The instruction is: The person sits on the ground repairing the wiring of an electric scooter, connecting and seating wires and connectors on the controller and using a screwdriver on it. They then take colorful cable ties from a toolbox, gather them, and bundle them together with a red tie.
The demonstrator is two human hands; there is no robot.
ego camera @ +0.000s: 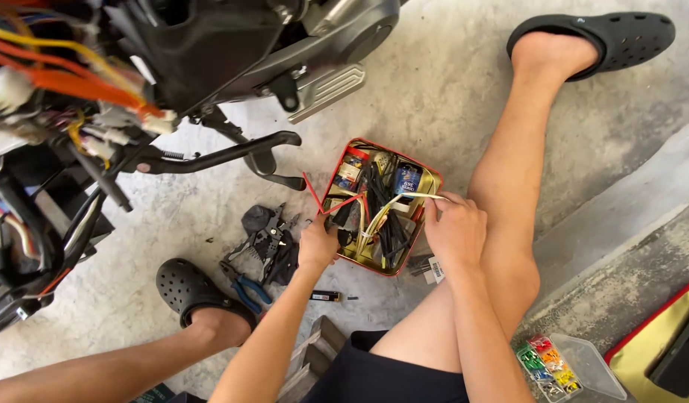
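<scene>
Concrete floor point(449, 82) with red tin point(337, 168), pliers point(247, 287), clear compartment box point(583, 366).

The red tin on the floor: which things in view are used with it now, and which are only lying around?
In use:
- red tin
- white cable, pinched by the right hand
- left hand, at the tin's edge

Lying about:
- pliers with blue handles
- black multi-tool
- clear box of coloured connectors
- motorcycle

Bright even daylight, soft short shadows, blurred wiring at upper left, wide-angle bending at edges
</scene>
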